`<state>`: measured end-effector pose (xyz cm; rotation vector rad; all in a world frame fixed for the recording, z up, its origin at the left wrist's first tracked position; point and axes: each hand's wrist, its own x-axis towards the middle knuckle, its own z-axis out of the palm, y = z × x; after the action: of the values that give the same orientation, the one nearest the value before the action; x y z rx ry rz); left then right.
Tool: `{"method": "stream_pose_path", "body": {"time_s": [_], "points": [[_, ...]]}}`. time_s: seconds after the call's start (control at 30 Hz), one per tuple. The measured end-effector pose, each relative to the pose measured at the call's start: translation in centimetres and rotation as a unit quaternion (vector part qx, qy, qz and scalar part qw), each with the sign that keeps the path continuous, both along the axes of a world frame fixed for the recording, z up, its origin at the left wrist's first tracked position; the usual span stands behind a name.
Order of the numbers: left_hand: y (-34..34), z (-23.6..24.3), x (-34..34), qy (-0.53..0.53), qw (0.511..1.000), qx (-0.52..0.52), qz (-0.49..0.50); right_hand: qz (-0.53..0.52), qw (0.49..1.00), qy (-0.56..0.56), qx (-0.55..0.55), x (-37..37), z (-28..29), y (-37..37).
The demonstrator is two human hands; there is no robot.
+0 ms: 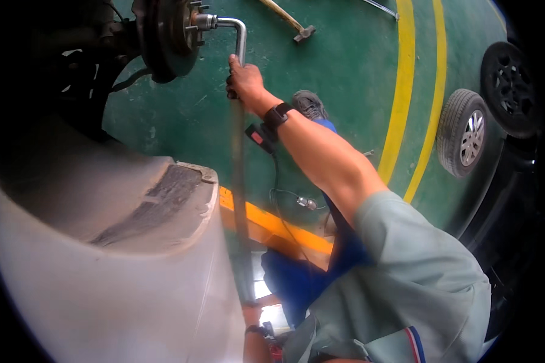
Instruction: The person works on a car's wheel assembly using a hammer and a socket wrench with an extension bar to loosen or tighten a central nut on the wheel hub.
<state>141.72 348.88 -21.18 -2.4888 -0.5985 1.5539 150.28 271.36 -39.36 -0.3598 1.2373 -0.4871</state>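
A chrome L-shaped socket wrench [241, 42] has its socket [206, 22] fitted at the centre of a wheel hub [184, 27] with protruding studs, in front of a brake disc [166, 45]. From the bend, its long handle runs down the picture, greyish and blurred. My right hand [246, 81], with a black band on the wrist, is closed around the handle just below the bend. At the handle's lower end, close beside the pale bodywork, my left hand [252, 313] is closed around it; its fingers are partly hidden.
Pale car bodywork [133, 290] with a wheel arch fills the lower left. An orange beam [278, 225] crosses below the handle. A black handset [259, 138] trails a cable. A hammer [304, 34] lies on the green floor; a tyred wheel [463, 133] and black rim [510, 91] stand right.
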Motion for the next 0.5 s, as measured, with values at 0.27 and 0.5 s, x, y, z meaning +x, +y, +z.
{"method": "stream_pose_path", "body": {"time_s": [0.27, 0.5], "points": [[-3.5, 2.1, -2.2, 0.121, 0.959, 0.010, -0.256, 0.077, 0.986, 0.131, -0.074, -0.2, 0.2, -0.1], [-4.0, 10.3, -1.1, 0.020, 0.979, -0.002, -0.201, 0.054, 0.998, 0.041, 0.000, -0.7, 0.4, -0.6]]}}
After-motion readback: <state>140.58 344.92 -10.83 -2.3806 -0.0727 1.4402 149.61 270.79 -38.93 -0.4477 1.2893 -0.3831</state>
